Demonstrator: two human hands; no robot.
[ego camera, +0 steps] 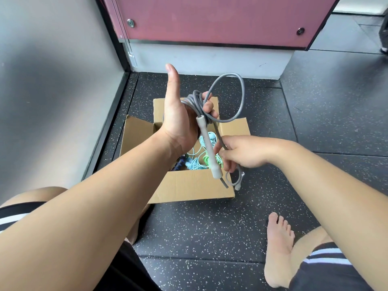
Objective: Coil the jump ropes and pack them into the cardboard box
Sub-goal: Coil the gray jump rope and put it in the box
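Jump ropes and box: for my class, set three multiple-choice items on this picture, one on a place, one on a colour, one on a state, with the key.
1. Where does the cardboard box stand?
A. on a table
B. on the speckled floor
C. on a chair

2. What colour is the jump rope being coiled?
A. grey
B. red
C. yellow

3. What is the left hand doing?
A. lying flat on the floor
B. closing a flap
C. gripping the rope's coils

Key: 1 B, the box sits on the dark floor; 2 A, cord and handle are grey; 3 C, its fingers curl round the coils.
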